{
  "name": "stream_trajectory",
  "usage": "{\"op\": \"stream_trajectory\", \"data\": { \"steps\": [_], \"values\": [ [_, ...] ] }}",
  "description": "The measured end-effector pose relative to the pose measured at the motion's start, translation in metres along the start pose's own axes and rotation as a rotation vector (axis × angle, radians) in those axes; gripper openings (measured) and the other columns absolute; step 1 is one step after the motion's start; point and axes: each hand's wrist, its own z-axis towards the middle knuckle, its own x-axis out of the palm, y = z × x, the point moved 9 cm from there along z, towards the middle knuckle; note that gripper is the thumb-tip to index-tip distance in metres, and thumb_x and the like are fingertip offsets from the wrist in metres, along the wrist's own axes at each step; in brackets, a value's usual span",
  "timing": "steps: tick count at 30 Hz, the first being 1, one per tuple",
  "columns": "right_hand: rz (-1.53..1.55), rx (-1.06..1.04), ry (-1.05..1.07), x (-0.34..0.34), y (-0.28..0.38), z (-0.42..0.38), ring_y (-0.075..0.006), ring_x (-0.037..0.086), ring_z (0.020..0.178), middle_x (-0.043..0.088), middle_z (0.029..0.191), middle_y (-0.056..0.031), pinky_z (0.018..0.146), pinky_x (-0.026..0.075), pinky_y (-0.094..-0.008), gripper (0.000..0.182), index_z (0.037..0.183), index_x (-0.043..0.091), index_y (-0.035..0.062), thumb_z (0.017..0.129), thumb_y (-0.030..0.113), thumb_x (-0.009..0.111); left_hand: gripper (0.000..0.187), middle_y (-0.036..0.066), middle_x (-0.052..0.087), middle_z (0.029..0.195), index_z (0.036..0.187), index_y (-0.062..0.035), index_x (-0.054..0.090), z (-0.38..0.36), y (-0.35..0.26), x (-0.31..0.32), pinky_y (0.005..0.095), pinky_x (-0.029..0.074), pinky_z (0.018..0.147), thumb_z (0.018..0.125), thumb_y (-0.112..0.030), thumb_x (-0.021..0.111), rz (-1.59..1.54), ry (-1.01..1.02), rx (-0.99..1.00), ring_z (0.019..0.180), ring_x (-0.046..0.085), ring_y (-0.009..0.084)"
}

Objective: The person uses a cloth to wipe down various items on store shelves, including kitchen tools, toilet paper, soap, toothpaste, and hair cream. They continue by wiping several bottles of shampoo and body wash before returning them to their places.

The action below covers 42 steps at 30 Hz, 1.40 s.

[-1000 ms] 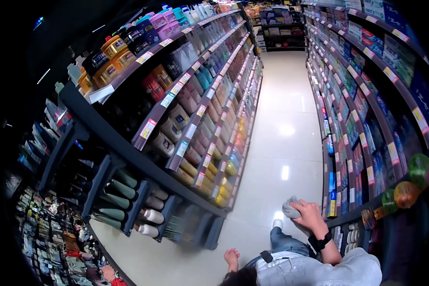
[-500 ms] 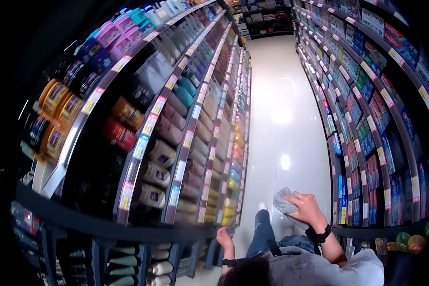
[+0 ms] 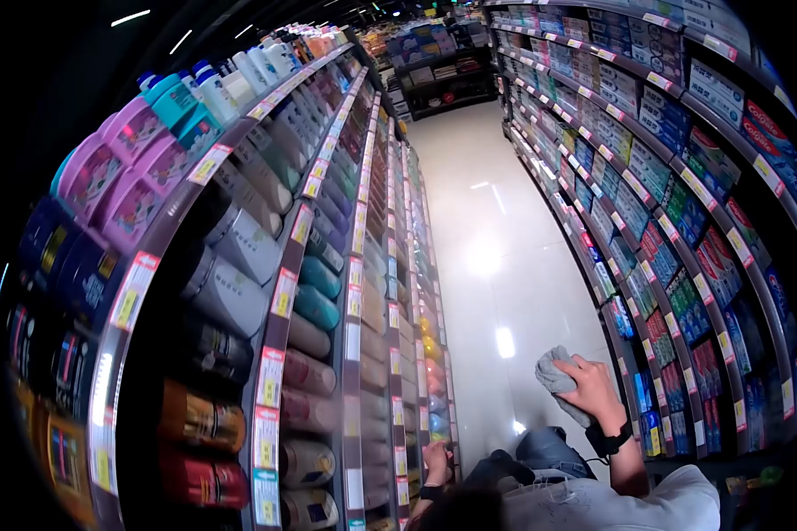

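My right hand (image 3: 593,387), with a black band on its wrist, is closed around a crumpled grey cloth (image 3: 555,372) above the aisle floor at the lower right. Low in the middle, my left hand (image 3: 437,462) is close to the edge of the left shelves, its fingers curled. Whether it touches the shelf or holds anything is too small to tell. Yellow and blue rounded items (image 3: 437,423) sit on the shelf just above it.
Tall shelves of bottles with a price-tag rail (image 3: 270,398) line the left side. Boxed toothpaste (image 3: 713,265) fills the right shelves. A shiny white floor (image 3: 469,203) runs between them to a dark display (image 3: 443,75) at the far end.
The view has moved forward along the aisle and turned. The left shelves look nearer, and the lower counter has left the view. The grey cloth is still in my right hand.
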Motion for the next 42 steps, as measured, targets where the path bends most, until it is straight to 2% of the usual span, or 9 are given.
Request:
{"op": "stream_trajectory", "data": {
  "steps": [8,13,15,21,29,34,35,39,42],
  "values": [
    [-0.149,0.39,-0.105,0.004,-0.111,0.06,-0.0366,0.064,0.078,0.063,0.093,-0.0141,0.07,0.051,-0.0438,0.051,0.11,0.068,0.0155,0.06,0.023,0.08,0.015,0.004,0.056,0.063,0.1,-0.0024,0.061,0.107,-0.149,0.183,0.0285,0.048,0.049,0.092,-0.011,0.053,0.231,0.256,0.343,0.056,0.058,0.0144],
    [-0.177,0.373,-0.053,0.027,-0.173,0.15,-0.0376,0.064,0.079,0.063,0.093,-0.0151,0.068,0.051,-0.0452,0.054,0.112,0.066,0.0132,0.06,0.021,0.08,0.02,0.008,0.058,0.068,0.106,-0.0006,0.06,0.129,-0.28,0.299,0.0296,0.048,0.056,0.089,-0.008,0.053,0.642,0.286,0.673,0.059,0.056,0.0163],
    [-0.151,0.35,-0.085,0.027,-0.185,0.199,-0.0382,0.064,0.079,0.063,0.093,-0.0153,0.068,0.051,-0.0454,0.054,0.112,0.066,0.013,0.061,0.02,0.08,0.02,0.01,0.058,0.07,0.106,-0.0007,0.061,0.167,-0.314,0.32,0.031,0.048,0.058,0.089,-0.009,0.053,0.579,0.252,0.714,0.059,0.056,0.0176],
    [-0.05,0.119,-0.032,0.048,-0.192,0.359,-0.0374,0.063,0.077,0.062,0.092,-0.014,0.067,0.051,-0.0451,0.057,0.113,0.065,0.0143,0.059,0.019,0.082,0.02,0.014,0.063,0.083,0.107,-0.0023,0.062,0.236,-0.465,0.336,0.0307,0.049,0.07,0.09,-0.007,0.053,0.435,-0.086,0.773,0.075,0.059,0.0183],
    [0.106,-0.105,0.089,0.108,-0.189,0.522,-0.0336,0.064,0.071,0.061,0.087,-0.0113,0.064,0.051,-0.0438,0.051,0.112,0.066,0.0165,0.062,0.018,0.078,0.02,0.0,0.055,0.085,0.108,-0.0014,0.056,0.368,-0.56,0.295,0.0211,0.047,0.066,0.088,0.0,0.059,-0.093,-0.327,0.772,0.072,0.052,0.0071],
    [0.036,-0.003,0.085,0.13,-0.214,0.612,-0.0352,0.063,0.072,0.061,0.087,-0.0129,0.065,0.052,-0.0434,0.052,0.112,0.067,0.0149,0.061,0.019,0.078,0.022,0.005,0.061,0.09,0.112,0.0014,0.057,0.423,-0.682,0.337,0.0264,0.05,0.073,0.091,-0.005,0.059,-0.034,-0.537,0.91,0.08,0.06,0.0142],
    [0.026,0.022,0.053,0.128,-0.221,0.631,-0.0354,0.064,0.073,0.061,0.087,-0.0132,0.065,0.052,-0.0433,0.052,0.112,0.067,0.0146,0.061,0.019,0.078,0.024,0.01,0.063,0.102,0.114,0.0036,0.057,0.42,-0.717,0.351,0.0315,0.052,0.081,0.092,-0.006,0.059,0.072,-0.604,0.894,0.093,0.062,0.021],
    [0.03,0.107,-0.079,0.113,-0.249,0.697,-0.0379,0.063,0.075,0.062,0.089,-0.0146,0.067,0.053,-0.0432,0.056,0.112,0.067,0.0126,0.058,0.015,0.079,0.03,0.018,0.052,0.126,0.12,0.006,0.055,0.46,-0.818,0.388,0.0385,0.052,0.089,0.093,-0.004,0.054,0.073,-0.641,1.123,0.108,0.059,0.0309],
    [0.005,0.174,-0.145,0.117,-0.279,0.738,-0.0409,0.062,0.078,0.062,0.091,-0.0165,0.068,0.052,-0.0449,0.055,0.112,0.066,0.0111,0.059,0.011,0.078,0.04,0.02,0.05,0.13,0.13,0.0053,0.049,0.503,-0.866,0.408,0.0414,0.049,0.093,0.093,-0.008,0.056,0.141,-0.683,1.085,0.113,0.058,0.0344]
  ]
}}
